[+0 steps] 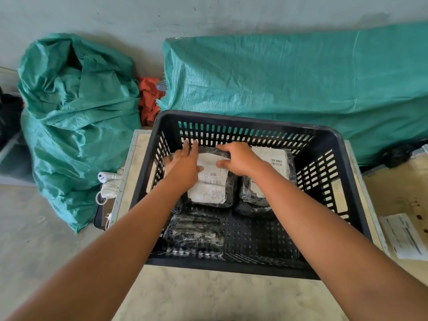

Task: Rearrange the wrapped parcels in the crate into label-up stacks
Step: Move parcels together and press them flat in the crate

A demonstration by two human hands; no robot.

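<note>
A black slotted crate (328, 144) stands on a pale table. Inside at the back left lies a black wrapped parcel (213, 188) with its white label facing up. My left hand (185, 163) rests on its left far edge, and my right hand (238, 158) presses its far right corner, thumb on the label. Both hands grip this parcel. A second label-up parcel stack (273, 167) sits at the back right. Near the front left lies a third parcel (194, 235) with no label showing.
Two green woven sacks, one at the left (76, 117) and one behind the crate (289, 82), flank a red cloth (149, 98). A white cabled device (107, 184) lies left of the table. A paper sheet (405, 235) rests on the table at right.
</note>
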